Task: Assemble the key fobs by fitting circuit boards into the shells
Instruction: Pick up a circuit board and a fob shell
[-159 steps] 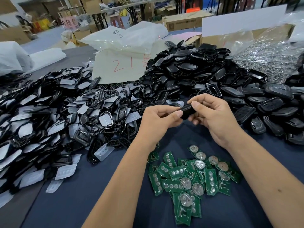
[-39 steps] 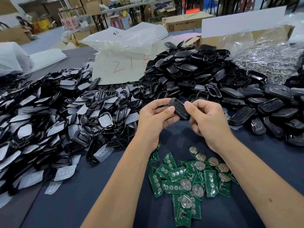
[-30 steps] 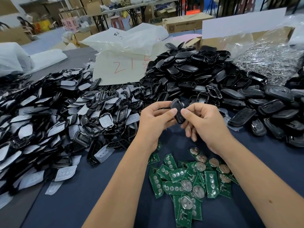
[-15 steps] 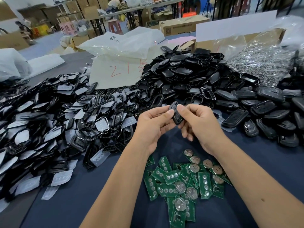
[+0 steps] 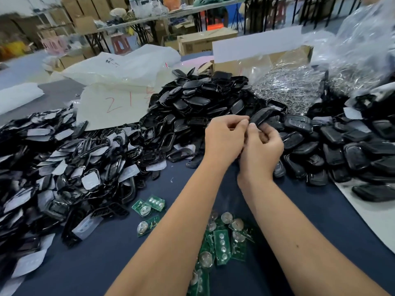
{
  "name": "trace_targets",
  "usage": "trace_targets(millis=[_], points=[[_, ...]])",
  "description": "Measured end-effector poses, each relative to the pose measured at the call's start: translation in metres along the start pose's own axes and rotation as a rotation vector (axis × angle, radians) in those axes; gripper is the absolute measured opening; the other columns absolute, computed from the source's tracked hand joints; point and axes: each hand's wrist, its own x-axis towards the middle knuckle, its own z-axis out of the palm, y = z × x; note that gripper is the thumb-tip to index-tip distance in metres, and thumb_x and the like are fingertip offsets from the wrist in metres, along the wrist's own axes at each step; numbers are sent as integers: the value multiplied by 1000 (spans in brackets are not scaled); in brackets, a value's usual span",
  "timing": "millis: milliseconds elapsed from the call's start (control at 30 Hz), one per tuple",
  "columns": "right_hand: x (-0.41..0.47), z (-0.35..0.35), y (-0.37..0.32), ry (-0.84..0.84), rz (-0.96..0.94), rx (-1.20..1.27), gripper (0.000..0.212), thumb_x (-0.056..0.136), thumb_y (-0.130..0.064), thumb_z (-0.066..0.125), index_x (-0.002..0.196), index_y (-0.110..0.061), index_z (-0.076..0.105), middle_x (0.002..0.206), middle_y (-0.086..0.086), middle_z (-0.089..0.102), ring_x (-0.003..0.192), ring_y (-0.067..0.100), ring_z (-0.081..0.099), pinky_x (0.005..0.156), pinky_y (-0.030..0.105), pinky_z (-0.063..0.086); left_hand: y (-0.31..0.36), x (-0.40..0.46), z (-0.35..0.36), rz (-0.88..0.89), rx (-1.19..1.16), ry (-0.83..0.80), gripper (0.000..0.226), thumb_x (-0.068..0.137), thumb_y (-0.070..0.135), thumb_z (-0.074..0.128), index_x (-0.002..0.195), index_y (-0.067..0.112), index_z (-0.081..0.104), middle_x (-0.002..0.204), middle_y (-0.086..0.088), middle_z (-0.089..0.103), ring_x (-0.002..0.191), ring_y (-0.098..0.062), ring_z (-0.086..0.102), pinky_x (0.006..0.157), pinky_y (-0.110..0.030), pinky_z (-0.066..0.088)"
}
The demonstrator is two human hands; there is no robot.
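My left hand (image 5: 224, 139) and my right hand (image 5: 261, 147) are raised together over the edge of the black piles. Both pinch the lower end of one black key fob (image 5: 264, 116), which sticks up and to the right from my fingertips, just above the heap of black fobs (image 5: 342, 146) on the right. Green circuit boards (image 5: 222, 246) with round silver cells lie on the blue cloth under my forearms, and a few more boards (image 5: 149, 207) lie to the left. Whether a board sits inside the held fob is hidden.
A heap of shell frames with white pads (image 5: 64, 167) fills the left. Black shell halves (image 5: 203, 101) are piled in the middle behind my hands. A bag of shiny metal parts (image 5: 288, 86), a cardboard box (image 5: 256, 60) and a marked white sheet (image 5: 113, 103) lie further back.
Both hands have carried the fob up and to the right, from above the boards to the edge of the right heap. The view has swung with them.
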Motion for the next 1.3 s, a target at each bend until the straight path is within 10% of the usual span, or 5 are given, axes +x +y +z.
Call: trace_targets(millis=[333, 567, 900, 1133, 1300], points=[[-20, 1, -6, 96, -171, -214, 15, 99, -15, 59, 112, -21, 64, 94, -9, 68, 89, 4, 66, 88, 42, 56, 2, 21, -2, 190, 328, 72, 19, 99, 18, 62, 94, 11, 80, 88, 1, 77, 88, -18, 68, 85, -36, 52], [-19, -1, 2, -173, -123, -510, 12, 93, -11, 61, 96, -22, 65, 82, -13, 64, 79, 2, 61, 72, 26, 47, -7, 61, -35, 244, 856, -303, 35, 88, 6, 67, 118, 22, 76, 126, -1, 69, 124, -23, 58, 107, -33, 43], [-28, -3, 7, -498, -235, -870, 4, 92, -19, 66, 92, -22, 69, 82, -12, 68, 76, 7, 62, 68, 26, 46, -26, 68, -59, 177, 878, -134, 40, 80, 25, 87, 114, 25, 68, 111, -1, 61, 107, -23, 58, 89, -35, 46], [-28, -4, 6, -464, -284, -890, 34, 95, -10, 64, 128, -16, 62, 120, 0, 48, 91, 13, 56, 95, 36, 51, -39, 56, -75, 112, 761, 45, 16, 88, 29, 75, 76, 28, 64, 81, 8, 63, 87, -20, 61, 71, -30, 38], [-29, 0, 5, -563, -343, -1082, 55, 100, -8, 57, 153, -22, 49, 169, 6, 22, 134, 31, 53, 112, 40, 41, -40, 53, -85, 18, 470, 254, 15, 88, 27, 79, 89, 23, 65, 80, 5, 67, 77, -14, 67, 76, -33, 51]])
